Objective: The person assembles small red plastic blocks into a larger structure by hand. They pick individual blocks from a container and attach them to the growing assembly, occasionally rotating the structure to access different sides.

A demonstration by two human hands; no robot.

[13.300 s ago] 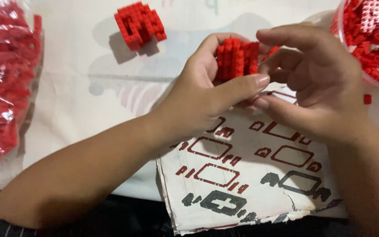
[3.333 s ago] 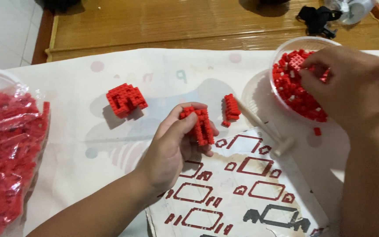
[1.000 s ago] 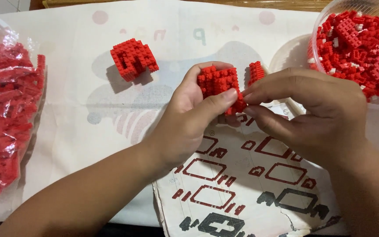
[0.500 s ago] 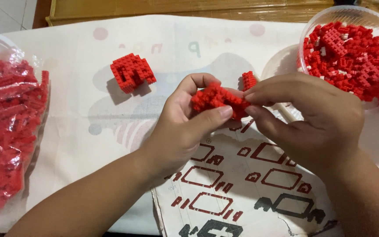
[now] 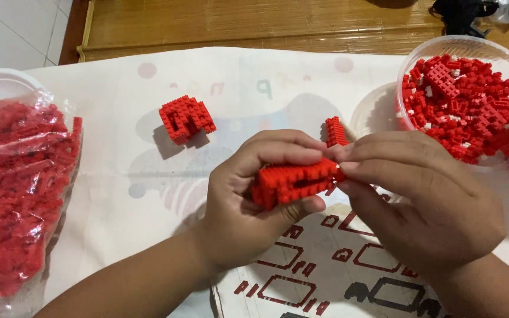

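My left hand [image 5: 248, 206] grips a red assembly of small bricks [image 5: 296, 181], thumb under it and fingers curled over its top. My right hand [image 5: 425, 200] pinches the right end of that same assembly with its fingertips. Both hands hover over a printed instruction sheet [image 5: 325, 271] showing red outline shapes. A second red brick block [image 5: 186, 118] sits on the cloth up and to the left. A small red brick piece [image 5: 335, 131] stands just behind my fingers.
A clear plastic bowl [image 5: 505, 165] full of loose red bricks stands at the right. A plastic bag of red bricks [image 5: 13, 194] lies at the left edge. A pale cloth [image 5: 119, 176] covers the surface; a wooden mat [image 5: 254, 23] lies beyond it.
The camera has tilted up, so the wooden mat shows again. The red assembly has been turned to lie flatter and longer between my hands; both hands remain on it.
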